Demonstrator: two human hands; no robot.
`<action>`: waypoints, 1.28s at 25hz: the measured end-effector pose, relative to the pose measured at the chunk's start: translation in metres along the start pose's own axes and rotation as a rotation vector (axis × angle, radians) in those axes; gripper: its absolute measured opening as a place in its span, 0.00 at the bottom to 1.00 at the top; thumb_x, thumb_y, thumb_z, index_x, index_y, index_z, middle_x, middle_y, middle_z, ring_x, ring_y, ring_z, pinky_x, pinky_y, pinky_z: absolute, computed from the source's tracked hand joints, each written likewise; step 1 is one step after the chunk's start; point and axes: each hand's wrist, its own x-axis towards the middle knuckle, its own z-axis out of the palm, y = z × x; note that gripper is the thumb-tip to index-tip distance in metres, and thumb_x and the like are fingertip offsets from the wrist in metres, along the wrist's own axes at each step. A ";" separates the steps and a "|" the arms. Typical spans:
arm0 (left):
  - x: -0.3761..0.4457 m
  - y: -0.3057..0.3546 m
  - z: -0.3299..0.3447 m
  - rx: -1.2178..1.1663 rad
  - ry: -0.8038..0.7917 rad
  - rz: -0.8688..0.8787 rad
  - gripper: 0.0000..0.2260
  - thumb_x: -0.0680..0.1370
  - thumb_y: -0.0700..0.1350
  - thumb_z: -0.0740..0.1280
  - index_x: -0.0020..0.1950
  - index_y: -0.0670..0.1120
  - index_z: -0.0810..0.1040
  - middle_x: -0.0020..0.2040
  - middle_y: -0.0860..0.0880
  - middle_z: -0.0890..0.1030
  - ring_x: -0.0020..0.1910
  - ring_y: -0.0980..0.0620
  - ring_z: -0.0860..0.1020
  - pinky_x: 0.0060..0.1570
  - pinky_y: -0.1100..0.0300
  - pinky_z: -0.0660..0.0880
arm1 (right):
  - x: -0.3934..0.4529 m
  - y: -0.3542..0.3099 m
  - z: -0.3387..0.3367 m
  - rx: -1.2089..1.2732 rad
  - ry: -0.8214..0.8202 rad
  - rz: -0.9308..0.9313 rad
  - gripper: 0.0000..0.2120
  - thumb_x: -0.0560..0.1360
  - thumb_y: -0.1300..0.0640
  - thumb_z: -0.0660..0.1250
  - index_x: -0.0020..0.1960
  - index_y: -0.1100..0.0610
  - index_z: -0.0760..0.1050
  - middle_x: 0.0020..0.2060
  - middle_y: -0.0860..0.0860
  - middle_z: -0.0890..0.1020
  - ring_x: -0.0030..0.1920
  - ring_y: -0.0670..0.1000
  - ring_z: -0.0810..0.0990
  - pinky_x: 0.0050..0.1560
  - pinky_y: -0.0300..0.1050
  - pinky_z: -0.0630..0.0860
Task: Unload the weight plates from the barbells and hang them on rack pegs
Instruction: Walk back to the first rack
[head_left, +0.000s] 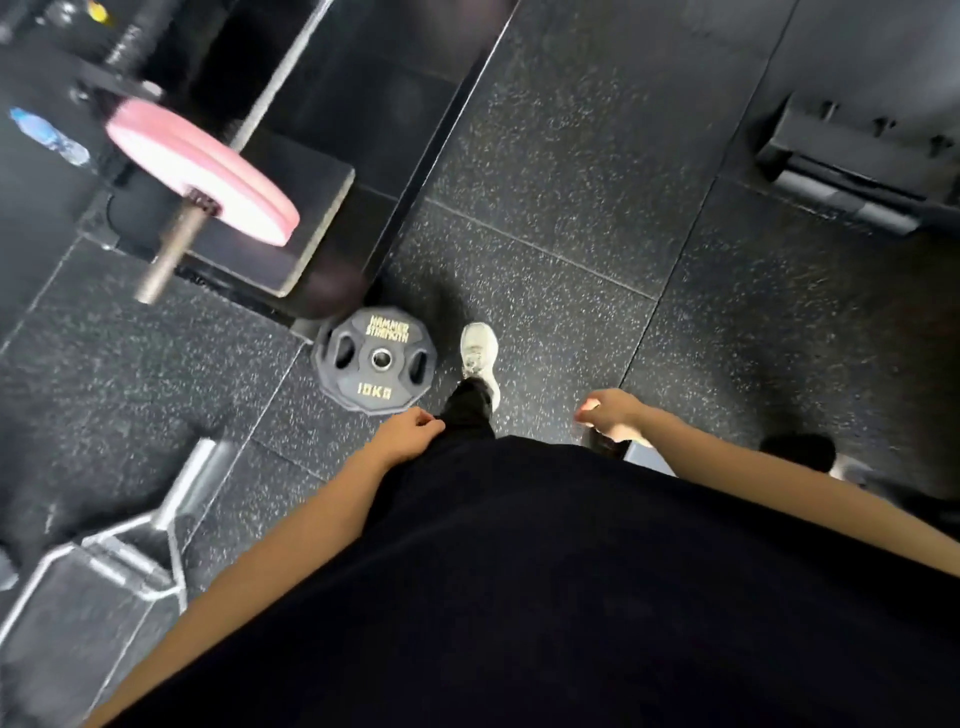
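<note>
Black 10 kg plate (375, 359) flat on floor (545, 234), just ahead-left of left hand (407, 435), the nearer; both it and right hand (613, 413) loosely curled, empty.

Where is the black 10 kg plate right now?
The black plate lies flat on the floor, left of the white shoe, by the platform corner.
</note>
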 end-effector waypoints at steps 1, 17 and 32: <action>0.022 0.021 -0.023 0.014 -0.019 -0.006 0.17 0.80 0.54 0.61 0.64 0.45 0.75 0.61 0.47 0.76 0.62 0.45 0.74 0.58 0.55 0.67 | 0.018 -0.010 -0.017 0.018 -0.011 0.032 0.17 0.78 0.55 0.65 0.64 0.63 0.74 0.56 0.59 0.78 0.55 0.57 0.77 0.46 0.42 0.72; 0.308 0.377 -0.276 0.556 -0.241 0.138 0.18 0.80 0.54 0.62 0.65 0.45 0.74 0.64 0.45 0.77 0.61 0.46 0.76 0.58 0.56 0.70 | 0.227 -0.128 -0.354 0.282 0.153 0.189 0.17 0.78 0.49 0.65 0.61 0.57 0.77 0.60 0.56 0.79 0.60 0.57 0.77 0.57 0.45 0.71; 0.512 0.768 -0.380 0.379 -0.109 0.177 0.14 0.80 0.53 0.61 0.61 0.49 0.76 0.62 0.47 0.78 0.59 0.47 0.75 0.51 0.59 0.66 | 0.390 -0.128 -0.756 0.362 0.165 0.211 0.16 0.77 0.52 0.65 0.60 0.60 0.76 0.58 0.55 0.80 0.57 0.56 0.78 0.53 0.45 0.74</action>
